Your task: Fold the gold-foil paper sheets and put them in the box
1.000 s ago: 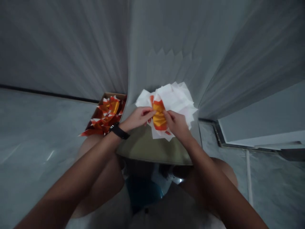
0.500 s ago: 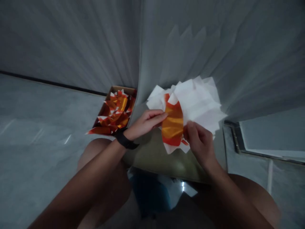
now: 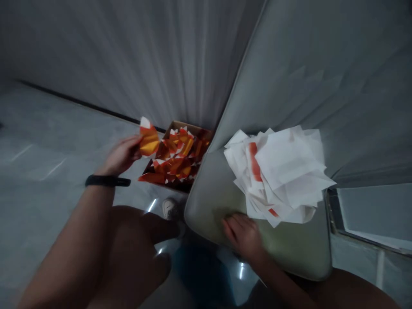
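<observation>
A curved sheet of orange and gold foil paper (image 3: 149, 139) with a white tip is pinched in my left hand (image 3: 120, 155), just left of an open cardboard box. Similar crumpled foil papers (image 3: 177, 163) fill that box (image 3: 191, 126). My right hand (image 3: 243, 234), its fingers curled, is over the front part of the padded chair seat (image 3: 212, 184), and no paper shows in it. Beyond it on the seat lies a loose, fanned pile of white-backed papers (image 3: 289, 163), with orange-red patches showing between some sheets.
The chair's backrest (image 3: 257, 86) rises behind the pile. A grey pleated curtain (image 3: 144, 56) hangs behind the box. My legs are either side of the chair's front. A shoe (image 3: 169, 209) shows on the shiny grey floor (image 3: 48, 150) below the box.
My left hand has carried the foil paper from above the pile leftward to beside the box. My right hand has let go and drawn back toward the seat's front. The view has turned left.
</observation>
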A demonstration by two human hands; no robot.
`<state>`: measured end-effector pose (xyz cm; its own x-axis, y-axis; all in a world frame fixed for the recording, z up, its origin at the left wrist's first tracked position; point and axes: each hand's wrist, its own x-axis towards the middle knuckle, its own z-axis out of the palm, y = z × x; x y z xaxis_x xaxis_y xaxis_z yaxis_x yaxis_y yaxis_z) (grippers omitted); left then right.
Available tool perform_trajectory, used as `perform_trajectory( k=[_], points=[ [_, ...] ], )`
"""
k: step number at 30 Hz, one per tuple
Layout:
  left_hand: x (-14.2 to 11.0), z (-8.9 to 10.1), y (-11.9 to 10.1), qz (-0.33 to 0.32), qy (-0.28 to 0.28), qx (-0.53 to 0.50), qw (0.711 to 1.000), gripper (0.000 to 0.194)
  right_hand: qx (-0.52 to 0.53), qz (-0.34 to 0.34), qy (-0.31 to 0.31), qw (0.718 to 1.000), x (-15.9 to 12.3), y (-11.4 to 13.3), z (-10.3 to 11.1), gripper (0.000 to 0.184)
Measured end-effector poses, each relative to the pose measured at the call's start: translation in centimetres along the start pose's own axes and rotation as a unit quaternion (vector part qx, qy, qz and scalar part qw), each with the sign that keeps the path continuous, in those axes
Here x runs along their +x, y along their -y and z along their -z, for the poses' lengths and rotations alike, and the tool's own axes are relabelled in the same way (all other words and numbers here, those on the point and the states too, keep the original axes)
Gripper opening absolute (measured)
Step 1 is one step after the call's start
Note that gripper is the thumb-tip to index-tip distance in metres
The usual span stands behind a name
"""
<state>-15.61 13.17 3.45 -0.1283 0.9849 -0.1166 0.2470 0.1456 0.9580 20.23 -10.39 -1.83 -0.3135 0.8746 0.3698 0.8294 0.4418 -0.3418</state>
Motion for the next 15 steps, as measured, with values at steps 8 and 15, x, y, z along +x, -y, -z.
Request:
perform_trajectory(
  k=[8, 15],
  points=[
    [2.3, 1.9, 5.5, 0.129, 0.010, 0.249, 0.960, 0.037, -0.036, 0.017, 0.006, 0.999, -0.3, 0.0, -0.1, 0.040],
    [5.4, -0.1, 5.8, 0.040, 0.126, 0.427, 0.895, 0.032, -0.078, 0.021, -0.047, 0.996, 0.0, 0.5, -0.5, 0.039]
  ],
)
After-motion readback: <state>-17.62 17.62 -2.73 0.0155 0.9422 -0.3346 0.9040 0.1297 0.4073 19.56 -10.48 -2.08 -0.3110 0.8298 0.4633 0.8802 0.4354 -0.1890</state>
